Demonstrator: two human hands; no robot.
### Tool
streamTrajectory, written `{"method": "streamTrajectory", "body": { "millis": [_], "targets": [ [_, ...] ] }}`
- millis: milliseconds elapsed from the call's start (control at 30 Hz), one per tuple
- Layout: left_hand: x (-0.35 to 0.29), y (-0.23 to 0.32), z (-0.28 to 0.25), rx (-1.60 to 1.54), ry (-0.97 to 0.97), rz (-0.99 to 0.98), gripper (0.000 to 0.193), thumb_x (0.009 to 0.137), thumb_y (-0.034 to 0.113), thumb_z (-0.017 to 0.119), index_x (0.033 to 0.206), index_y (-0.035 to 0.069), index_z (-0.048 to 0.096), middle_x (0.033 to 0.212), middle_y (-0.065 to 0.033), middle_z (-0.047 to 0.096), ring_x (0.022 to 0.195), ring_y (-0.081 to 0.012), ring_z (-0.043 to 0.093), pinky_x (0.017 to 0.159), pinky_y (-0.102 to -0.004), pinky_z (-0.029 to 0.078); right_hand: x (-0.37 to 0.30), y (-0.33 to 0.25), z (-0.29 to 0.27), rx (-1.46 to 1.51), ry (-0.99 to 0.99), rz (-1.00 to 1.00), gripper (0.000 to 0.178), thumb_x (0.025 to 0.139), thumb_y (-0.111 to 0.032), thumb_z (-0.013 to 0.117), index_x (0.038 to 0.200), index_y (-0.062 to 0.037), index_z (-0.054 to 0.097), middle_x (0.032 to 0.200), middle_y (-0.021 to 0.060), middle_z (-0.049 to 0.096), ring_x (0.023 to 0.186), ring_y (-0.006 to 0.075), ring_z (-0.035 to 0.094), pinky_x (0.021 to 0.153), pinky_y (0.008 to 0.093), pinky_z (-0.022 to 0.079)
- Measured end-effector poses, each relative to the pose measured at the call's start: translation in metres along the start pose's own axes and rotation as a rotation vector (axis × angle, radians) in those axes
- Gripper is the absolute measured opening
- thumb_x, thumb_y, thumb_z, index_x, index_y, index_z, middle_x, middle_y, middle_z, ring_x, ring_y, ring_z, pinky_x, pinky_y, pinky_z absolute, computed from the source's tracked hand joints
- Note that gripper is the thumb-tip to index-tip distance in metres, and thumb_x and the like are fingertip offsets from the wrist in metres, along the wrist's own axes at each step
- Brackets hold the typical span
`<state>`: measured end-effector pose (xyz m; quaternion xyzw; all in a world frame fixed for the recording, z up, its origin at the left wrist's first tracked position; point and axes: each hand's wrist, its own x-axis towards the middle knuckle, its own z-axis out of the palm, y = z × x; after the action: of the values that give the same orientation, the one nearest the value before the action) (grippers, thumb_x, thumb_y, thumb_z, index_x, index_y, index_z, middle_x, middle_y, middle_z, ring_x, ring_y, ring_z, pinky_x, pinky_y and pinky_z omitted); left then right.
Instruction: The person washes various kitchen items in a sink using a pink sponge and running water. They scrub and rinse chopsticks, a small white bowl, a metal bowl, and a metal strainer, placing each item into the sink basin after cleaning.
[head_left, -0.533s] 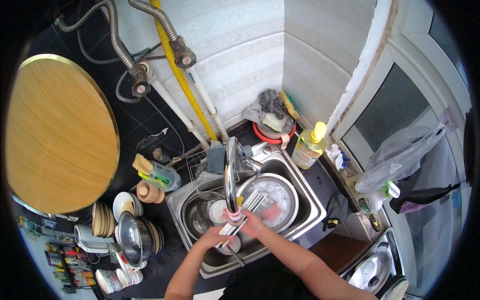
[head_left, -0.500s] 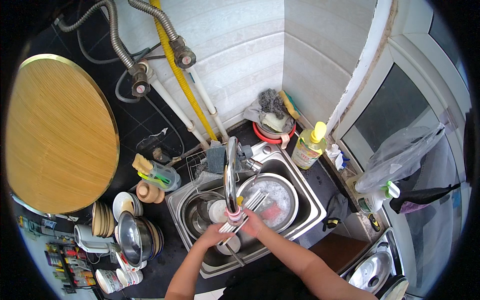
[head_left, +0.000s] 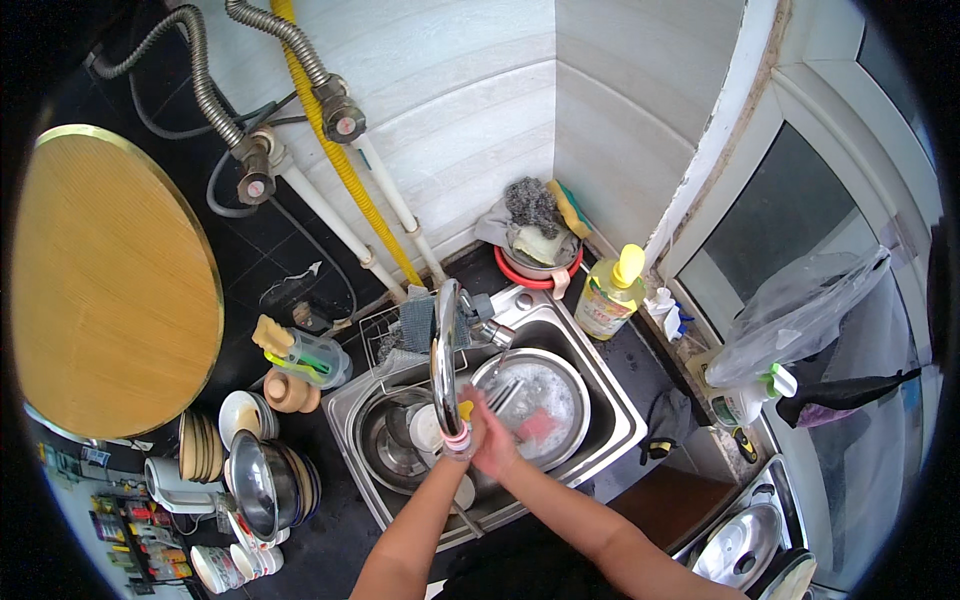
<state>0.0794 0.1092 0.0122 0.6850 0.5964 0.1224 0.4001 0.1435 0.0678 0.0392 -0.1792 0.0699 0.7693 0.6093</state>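
Steel sink (head_left: pixel 610 385) in dark counter, curved tap (head_left: pixel 445 365) above.
Both hands under the spout: right hand (head_left: pixel 495 445) closed around chopsticks (head_left: pixel 503 392) over soapy basin (head_left: pixel 545 405); left hand (head_left: pixel 458 440) mostly hidden, grip unclear.

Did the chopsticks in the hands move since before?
Yes. The chopsticks now point up toward the metal bowl, a bit farther right of the faucet, held by both hands.

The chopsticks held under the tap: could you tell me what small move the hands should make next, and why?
Probably rub the bundle of chopsticks between both hands below the curved steel tap. The hands meet there, the sticks jut over the soapy round steel basin, and suds suggest they are not yet rinsed.
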Motion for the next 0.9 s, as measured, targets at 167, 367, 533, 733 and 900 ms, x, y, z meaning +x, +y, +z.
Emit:
{"method": "streamTrajectory", "body": {
  "millis": [167,367,533,733,900],
  "targets": [
    [-0.004,0.014,0.022,0.061,0.021,0.05,0.051,0.091,0.026,0.026,0.131,-0.006,0.025,0.138,-0.023,0.023,0.131,-0.0333,0.017,0.108,-0.0337,0.012,0.01,-0.008,-0.021,0.119,0.091,0.0,0.055,0.086,-0.038,0.049,0.133,-0.017,0.031,0.134,0.0004,0.037,0.122,0.018,0.034,0.102,0.0341,0.024],
    [0.022,-0.062,0.045,0.316,-0.092,0.146,0.052,0.09,0.025,0.027,0.133,-0.005,0.023,0.139,-0.0231,0.021,0.131,-0.0345,0.016,0.108,-0.0349,0.011,-0.004,-0.003,0.0,0.077,0.099,0.006,0.044,0.085,-0.04,0.05,0.122,-0.0173,0.042,0.122,-0.0007,0.046,0.113,0.017,0.041,0.098,0.0344,0.028],
    [-0.016,0.021,0.023,0.135,-0.087,0.169,0.052,0.088,0.019,0.027,0.131,-0.009,0.023,0.139,-0.0245,0.019,0.131,-0.0345,0.014,0.108,-0.0336,0.01,0.009,-0.021,-0.025,0.095,0.228,-0.081,0.043,0.085,-0.042,0.05,0.112,-0.0092,0.047,0.11,0.0034,0.052,0.107,0.0186,0.045,0.096,0.0343,0.032],
    [-0.036,0.016,0.013,-0.076,-0.251,0.363,0.047,0.092,0.022,0.025,0.132,-0.003,0.028,0.139,-0.018,0.026,0.129,-0.0277,0.025,0.107,-0.0333,0.015,0.021,-0.027,-0.043,0.046,0.573,-0.213,0.037,0.087,-0.046,0.046,0.086,-0.0085,0.047,0.083,0.0075,0.052,0.082,0.0201,0.052,0.077,0.032,0.044],
    [-0.048,-0.009,-0.022,-0.383,0.161,0.197,0.029,0.09,0.018,0.036,0.11,0.001,0.049,0.103,-0.0092,0.055,0.095,-0.0209,0.054,0.081,-0.0297,0.042,0.028,-0.045,-0.046,0.159,0.46,-0.349,0.035,0.087,-0.039,0.049,0.069,-0.01,0.042,0.066,0.0044,0.045,0.067,0.0195,0.047,0.073,0.0345,0.043]
  ]
}}
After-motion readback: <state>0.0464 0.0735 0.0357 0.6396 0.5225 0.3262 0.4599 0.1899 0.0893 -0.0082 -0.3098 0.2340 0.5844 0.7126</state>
